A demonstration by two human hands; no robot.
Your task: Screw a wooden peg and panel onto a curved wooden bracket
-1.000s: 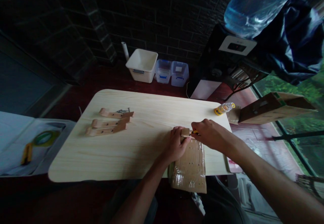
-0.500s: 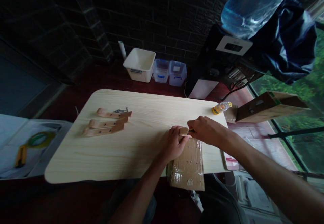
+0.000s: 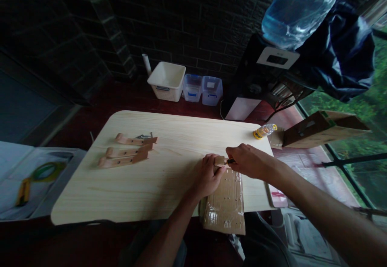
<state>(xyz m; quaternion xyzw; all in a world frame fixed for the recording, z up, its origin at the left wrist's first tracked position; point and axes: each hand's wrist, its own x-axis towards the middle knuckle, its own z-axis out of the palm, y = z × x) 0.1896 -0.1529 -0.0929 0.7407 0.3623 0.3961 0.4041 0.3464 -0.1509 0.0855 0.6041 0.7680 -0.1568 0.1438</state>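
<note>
My left hand (image 3: 211, 175) is closed around a small light-brown wooden piece (image 3: 219, 161) at the top end of a taped cardboard piece (image 3: 225, 202). In my closed right hand (image 3: 246, 160) is a screwdriver (image 3: 231, 161) with a dark handle, its tip pointing left at the wooden piece. Whether the tip touches a screw there is too small to tell. Several dark holes or screw heads dot the cardboard, which hangs over the table's front edge. To the left lie three curved wooden hooks (image 3: 124, 161) with dark screws in them, beside several loose screws (image 3: 144, 136).
A clear bottle with a yellow cap (image 3: 264, 131) lies at the right back of the wooden table (image 3: 169, 134). Behind it on the floor stand a white basket (image 3: 167, 82) and two clear bins (image 3: 212, 90). A cardboard box (image 3: 320, 129) is by the window; a yellow cutter (image 3: 23, 191) lies at left.
My right hand and the screwdriver have turned slightly, showing more of the dark handle. My left hand stays on the wooden piece. The whole view has shifted a little downward.
</note>
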